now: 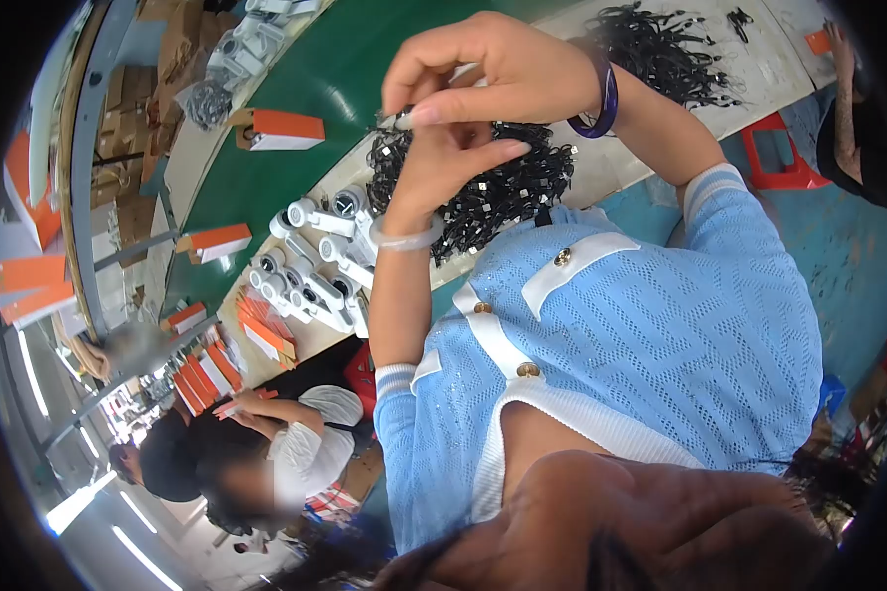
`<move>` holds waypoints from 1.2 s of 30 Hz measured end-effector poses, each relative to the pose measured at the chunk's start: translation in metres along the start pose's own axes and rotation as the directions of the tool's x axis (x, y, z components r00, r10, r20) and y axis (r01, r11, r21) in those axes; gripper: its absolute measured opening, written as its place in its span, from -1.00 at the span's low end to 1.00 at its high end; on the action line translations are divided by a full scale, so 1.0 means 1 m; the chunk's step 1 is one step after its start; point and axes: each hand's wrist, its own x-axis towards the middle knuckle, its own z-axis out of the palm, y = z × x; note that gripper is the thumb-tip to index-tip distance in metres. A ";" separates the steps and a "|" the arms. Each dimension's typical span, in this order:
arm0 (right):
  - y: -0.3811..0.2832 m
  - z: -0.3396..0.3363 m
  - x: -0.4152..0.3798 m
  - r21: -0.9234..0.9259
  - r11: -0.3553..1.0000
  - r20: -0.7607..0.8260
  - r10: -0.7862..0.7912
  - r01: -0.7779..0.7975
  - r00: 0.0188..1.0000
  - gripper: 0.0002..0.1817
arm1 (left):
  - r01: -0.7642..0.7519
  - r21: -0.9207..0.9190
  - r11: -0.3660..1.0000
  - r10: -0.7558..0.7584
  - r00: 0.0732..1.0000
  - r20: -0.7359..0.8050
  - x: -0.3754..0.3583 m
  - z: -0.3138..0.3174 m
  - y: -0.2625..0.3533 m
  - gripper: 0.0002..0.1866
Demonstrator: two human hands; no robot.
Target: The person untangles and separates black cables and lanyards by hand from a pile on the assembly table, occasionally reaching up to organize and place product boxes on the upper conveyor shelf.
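My left hand, a pale translucent bangle on its wrist, is raised over a pile of short black cables with small plugs. Its thumb points to the right; the fingers look curled and are partly hidden behind the other hand. Reaching across from the right, my right hand wears a dark purple bangle. Its thumb and fingertips pinch together against the left fingers, around something small that I cannot make out. Left of the cables lie several white devices with round dark faces.
More black cables lie on the pale table to the right. Orange-and-white boxes stand along the green surface. A co-worker in a white top is at lower left; a red stool and another person's arm are at upper right.
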 end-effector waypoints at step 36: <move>0.175 0.181 -0.054 -0.056 0.804 0.654 0.478 -0.592 0.587 -0.75 | 0.487 -0.037 0.873 -0.306 0.486 -0.818 -0.223 0.029 -0.201 -0.79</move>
